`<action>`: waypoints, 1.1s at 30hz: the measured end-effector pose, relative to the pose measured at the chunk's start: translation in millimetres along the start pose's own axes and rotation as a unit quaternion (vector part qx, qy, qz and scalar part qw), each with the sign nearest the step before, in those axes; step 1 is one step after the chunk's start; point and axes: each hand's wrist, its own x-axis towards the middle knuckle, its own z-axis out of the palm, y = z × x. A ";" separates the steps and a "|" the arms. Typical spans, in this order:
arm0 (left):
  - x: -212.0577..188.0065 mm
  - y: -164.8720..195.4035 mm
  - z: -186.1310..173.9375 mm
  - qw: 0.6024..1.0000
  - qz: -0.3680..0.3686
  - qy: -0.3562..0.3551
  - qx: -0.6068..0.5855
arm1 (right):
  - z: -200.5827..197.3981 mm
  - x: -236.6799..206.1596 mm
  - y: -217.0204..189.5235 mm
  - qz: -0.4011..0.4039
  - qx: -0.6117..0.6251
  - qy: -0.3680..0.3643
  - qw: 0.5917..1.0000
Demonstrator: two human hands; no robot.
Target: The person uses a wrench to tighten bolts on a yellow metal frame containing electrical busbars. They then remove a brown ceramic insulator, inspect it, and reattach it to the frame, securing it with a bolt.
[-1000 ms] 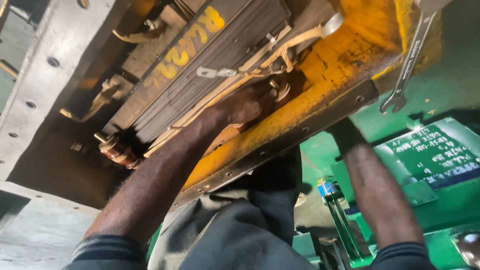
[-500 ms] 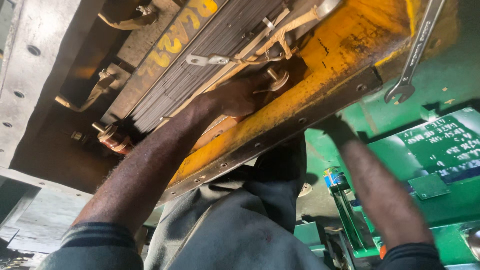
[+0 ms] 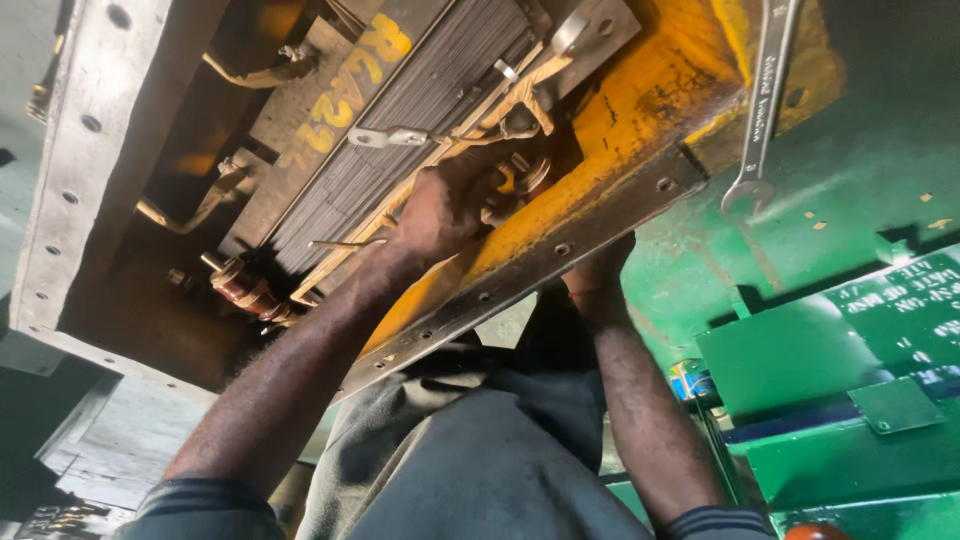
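Head camera showed little had changed: the left hand [image 3: 450,205] stayed inside the yellow tank [image 3: 640,110], fingers curled around a fitting [image 3: 520,175] beside the metal core [image 3: 420,110]. The right hand [image 3: 600,270] had crept up under the bolted rim [image 3: 560,250], its grip hidden. A spanner [image 3: 765,100] lay untouched.

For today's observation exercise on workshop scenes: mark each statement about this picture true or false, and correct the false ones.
1. The left hand reaches inside the open metal tank, at the wiring beside the laminated core. True.
2. The right hand holds the spanner. False: the spanner lies alone on the yellow rim; the right hand is at the bolted flange.
3. The panels on the right are red. False: they are green.
4. Yellow markings are painted beside the core. True.
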 end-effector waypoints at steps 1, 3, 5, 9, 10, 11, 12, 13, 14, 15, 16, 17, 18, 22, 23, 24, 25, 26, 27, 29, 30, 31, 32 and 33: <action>7.2 2.8 4.2 0.995 0.089 0.025 0.038 | 3.9 3.8 10.8 -0.001 0.019 0.020 1.000; 20.5 7.8 14.4 0.964 0.212 0.050 0.154 | 8.8 9.5 39.8 0.108 0.104 -0.177 0.973; 30.1 13.1 21.9 0.908 0.279 0.052 0.308 | 10.5 11.8 71.7 0.211 0.191 -0.370 0.884; 47.0 28.7 34.5 0.910 -0.122 -0.199 0.342 | 15.4 25.8 110.2 0.288 0.365 -0.579 0.670; 49.5 32.2 33.4 0.903 -0.057 -0.201 0.377 | 16.3 28.7 110.7 0.283 0.409 -0.599 0.628; 52.4 35.3 31.3 0.890 0.010 -0.200 0.410 | 14.2 30.4 109.8 0.286 0.339 -0.614 0.652; 55.8 37.7 32.6 0.869 0.121 -0.159 0.453 | 9.8 30.7 106.2 0.288 0.266 -0.625 0.675; 59.4 39.2 33.9 0.833 0.232 -0.117 0.489 | 3.4 30.9 100.3 0.291 0.190 -0.630 0.694; 63.6 40.0 35.2 0.784 0.338 -0.074 0.515 | -11.8 31.0 99.7 0.282 0.336 -0.535 0.722; 66.0 40.0 36.0 0.796 0.306 -0.092 0.513 | -33.4 28.4 99.6 0.265 0.474 -0.429 0.722; 66.2 39.8 35.2 0.809 0.270 -0.115 0.510 | -56.6 24.8 96.0 0.243 0.601 -0.314 0.694; 66.0 40.0 36.2 0.819 0.235 -0.138 0.506 | -84.8 22.2 94.0 0.279 0.526 -0.235 0.768; 65.6 40.9 36.4 0.826 0.200 -0.157 0.503 | -114.0 27.3 94.8 0.311 0.439 -0.155 0.829; 58.4 57.1 36.0 0.840 0.024 -0.216 0.498 | -207.0 63.2 62.0 0.149 0.347 0.014 0.926; 59.6 63.6 37.5 0.836 -0.018 -0.220 0.502 | -224.9 71.8 48.3 0.070 0.247 0.021 0.966; 59.9 71.2 37.1 0.842 -0.012 -0.228 0.488 | -227.7 89.4 36.3 0.003 0.193 0.009 0.981; 61.9 77.7 36.7 0.848 -0.002 -0.235 0.475 | -230.3 102.6 26.7 -0.064 0.140 0.005 0.988; 63.2 83.0 36.1 0.852 0.007 -0.245 0.462 | -228.3 112.1 16.5 -0.055 0.119 -0.019 0.991; 64.9 86.2 35.9 0.857 0.008 -0.258 0.446 | -224.8 119.5 10.1 -0.043 0.101 -0.047 0.993; 64.1 85.9 35.9 0.868 -0.001 -0.286 0.406 | -216.0 117.4 4.1 -0.025 0.110 -0.047 0.993; 63.4 82.8 36.4 0.852 -0.035 -0.293 0.431 | -208.3 113.2 3.7 -0.017 0.113 -0.049 0.992; 62.8 78.4 36.2 0.837 -0.068 -0.296 0.455 | -200.8 105.1 3.6 -0.029 0.047 0.014 0.998; 59.6 72.9 36.5 0.821 -0.105 -0.296 0.477 | -192.1 96.2 3.6 -0.048 -0.015 0.074 0.996; 53.9 66.7 36.8 0.832 -0.066 -0.273 0.479 | -185.4 81.0 1.6 -0.025 0.009 0.109 0.994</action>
